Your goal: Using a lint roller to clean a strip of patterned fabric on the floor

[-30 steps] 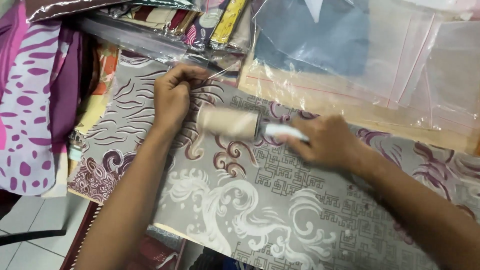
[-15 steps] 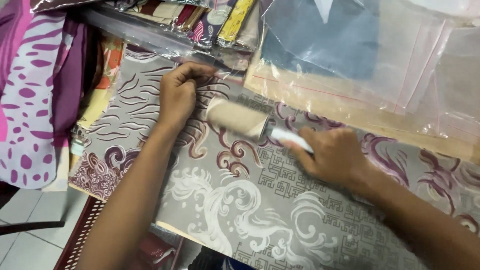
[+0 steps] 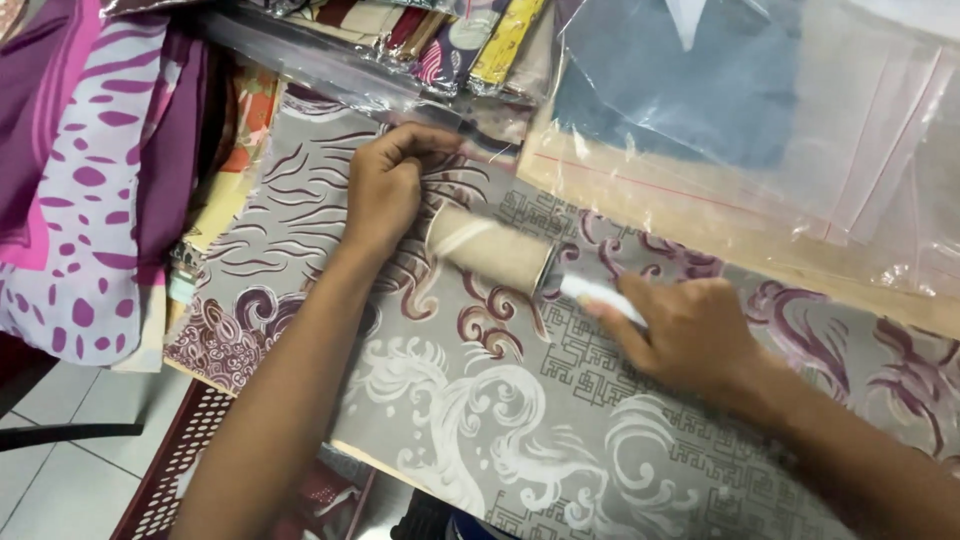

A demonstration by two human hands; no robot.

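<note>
Right hand (image 3: 690, 335) is wrapped tight around the white handle of a lint roller (image 3: 492, 249), which lies on the grey patterned cloth (image 3: 520, 420). Left hand (image 3: 385, 190) is curled, pinching the cloth just beside the roller. Plastic bags (image 3: 760, 110) sit behind.

Fabric shop: bagged cloth packs (image 3: 470, 45).

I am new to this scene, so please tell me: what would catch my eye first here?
In the centre, the right hand grips the white handle of a beige lint roller lying on grey patterned fabric. The left hand presses the cloth beside the roller. Clear plastic bags lie at the upper right.
</note>
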